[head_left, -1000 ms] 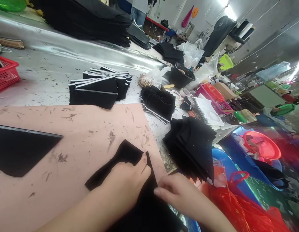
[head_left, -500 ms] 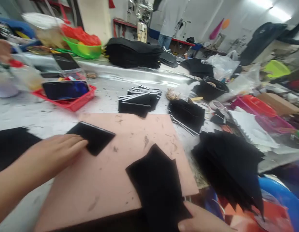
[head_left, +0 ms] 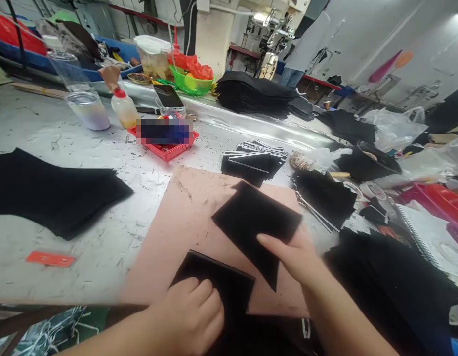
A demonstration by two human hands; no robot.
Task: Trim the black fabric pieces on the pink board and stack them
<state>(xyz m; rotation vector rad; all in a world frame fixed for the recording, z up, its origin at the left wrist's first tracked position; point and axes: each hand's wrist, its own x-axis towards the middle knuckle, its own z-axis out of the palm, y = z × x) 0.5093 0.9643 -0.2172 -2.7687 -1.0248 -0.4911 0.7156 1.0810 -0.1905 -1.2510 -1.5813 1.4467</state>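
Note:
My left hand (head_left: 197, 314) is closed, its fingers curled over a folded black fabric piece (head_left: 229, 284) at the front edge of the pink board (head_left: 158, 257). In my right hand (head_left: 291, 254) is another black fabric piece (head_left: 256, 215), pinched with the thumb on top and the other fingers hidden beneath. That piece is held over the board's right half, its pointed corner hanging toward me. Just beyond the board lies a fanned stack of black pieces with white edges (head_left: 253, 160). To its right rests a second such pile (head_left: 325, 198).
Large black cut pieces (head_left: 54, 190) lie on the left, near a red tag (head_left: 51, 258). A red basket (head_left: 167, 153), a spray bottle (head_left: 123, 109) and a tumbler (head_left: 88, 111) stand farther back. More black pieces (head_left: 395, 282) are stacked at right, beside a spiral notebook (head_left: 429, 240).
My right hand has brought its black piece up over the board. My left hand has drawn its folded piece toward me to the front edge. The view has swung left.

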